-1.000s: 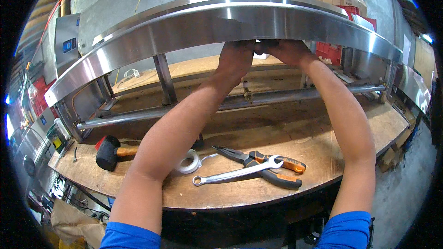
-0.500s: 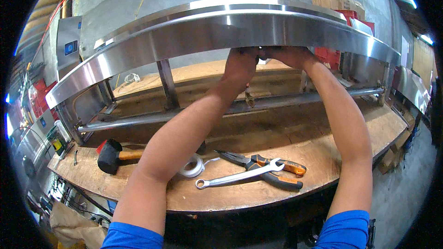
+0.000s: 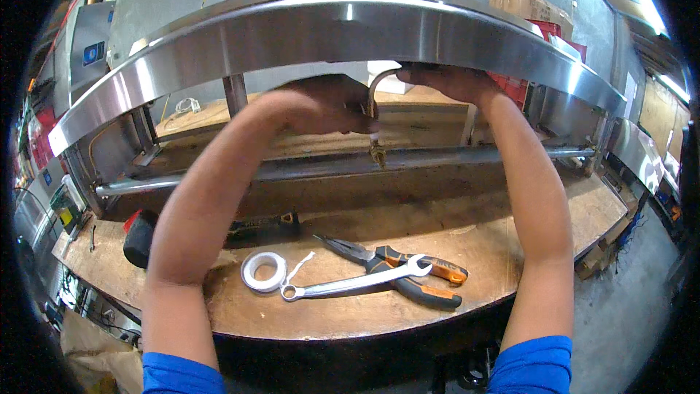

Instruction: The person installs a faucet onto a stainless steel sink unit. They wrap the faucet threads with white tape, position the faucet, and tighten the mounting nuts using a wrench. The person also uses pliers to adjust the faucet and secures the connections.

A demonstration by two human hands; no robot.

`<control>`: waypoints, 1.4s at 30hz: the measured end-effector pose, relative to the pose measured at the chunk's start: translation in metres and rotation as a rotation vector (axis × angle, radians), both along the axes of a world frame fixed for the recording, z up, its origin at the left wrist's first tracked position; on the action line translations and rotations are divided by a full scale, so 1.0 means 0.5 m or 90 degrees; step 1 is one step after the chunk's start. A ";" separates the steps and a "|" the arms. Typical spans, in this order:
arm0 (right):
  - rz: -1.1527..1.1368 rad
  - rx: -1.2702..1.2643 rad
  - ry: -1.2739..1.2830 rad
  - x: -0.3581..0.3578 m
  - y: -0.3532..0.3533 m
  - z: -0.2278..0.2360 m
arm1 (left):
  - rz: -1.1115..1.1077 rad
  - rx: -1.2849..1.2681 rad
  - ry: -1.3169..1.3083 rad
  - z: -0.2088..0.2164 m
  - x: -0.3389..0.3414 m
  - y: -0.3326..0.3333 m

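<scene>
Head view, single frame. Both forearms rose from the lower edge, blue sleeves at the elbows, and reached under a broad curved band of brushed stainless steel (image 3: 306, 36) that spanned the upper part of the picture.

Left hand (image 3: 332, 106): fingers curled closed around the lower run of a thin bent metal tube (image 3: 373, 95), just above a small brass fitting (image 3: 378, 152) that hung at the tube's lower end. Grip looked firm; fingertips mostly hidden behind the knuckles.

Right hand (image 3: 445, 80): raised close against the underside of the steel band, at the tube's upper bend. Fingers were tucked up under the band's edge, so how far they were closed could not be told; the hand touched or nearly touched the tube's top.

The tube stood roughly upright between the two hands, in front of a long horizontal steel pipe (image 3: 328, 166) that ran behind the brass fitting.

Below, on the worn wooden worktop (image 3: 510, 233): a roll of white thread-seal tape (image 3: 262, 271) with a loose tail, a silver combination spanner (image 3: 350, 284) just beside it, long-nose pliers with orange and black handles (image 3: 408, 266) lying crossed under the spanner's open end, and a black-headed mallet (image 3: 142, 237) partly hidden behind the left forearm. All well apart from the hands.
</scene>
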State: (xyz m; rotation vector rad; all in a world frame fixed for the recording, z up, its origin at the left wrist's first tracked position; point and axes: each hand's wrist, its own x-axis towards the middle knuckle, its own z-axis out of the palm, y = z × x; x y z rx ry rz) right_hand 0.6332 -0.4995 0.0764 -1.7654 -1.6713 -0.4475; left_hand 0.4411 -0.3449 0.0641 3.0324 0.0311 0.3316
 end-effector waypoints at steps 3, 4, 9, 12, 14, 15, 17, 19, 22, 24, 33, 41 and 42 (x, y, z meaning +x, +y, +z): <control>-0.043 0.006 -0.105 -0.005 -0.012 0.005 | -0.052 -0.033 -0.100 -0.004 -0.012 0.015; -0.039 0.027 -0.152 -0.008 -0.017 0.007 | -0.027 -0.056 -0.130 -0.011 -0.006 0.015; -0.044 -0.027 0.023 0.006 -0.032 0.013 | -0.056 -0.127 -0.293 -0.056 0.021 0.011; 0.023 0.151 -0.025 0.023 -0.010 -0.019 | -0.060 -0.076 -0.344 -0.078 0.028 0.006; 0.054 0.238 -0.023 0.037 0.005 -0.034 | -0.036 -0.228 -0.351 -0.093 0.032 -0.001; 0.062 0.256 0.000 0.043 0.011 -0.037 | -0.051 -0.239 -0.382 -0.094 0.032 -0.001; 0.080 0.246 0.038 0.054 0.014 -0.042 | -0.065 -0.253 -0.401 -0.095 0.034 -0.002; 0.113 0.222 0.063 0.060 0.013 -0.038 | -0.055 -0.291 -0.370 -0.096 0.035 0.001; 0.014 0.193 0.011 0.060 0.011 -0.035 | -0.044 -0.325 -0.350 -0.088 0.039 0.011; -0.034 0.159 0.001 0.058 0.009 -0.035 | -0.046 -0.312 -0.344 -0.085 0.041 0.017; -0.011 0.153 -0.060 0.050 0.003 -0.030 | -0.030 -0.301 -0.324 -0.083 0.041 0.015; -0.068 0.171 -0.032 0.021 -0.021 -0.031 | -0.074 -0.286 -0.304 -0.077 0.047 0.011; -0.059 0.176 -0.034 0.018 -0.023 -0.030 | -0.093 -0.290 -0.317 -0.079 0.046 0.011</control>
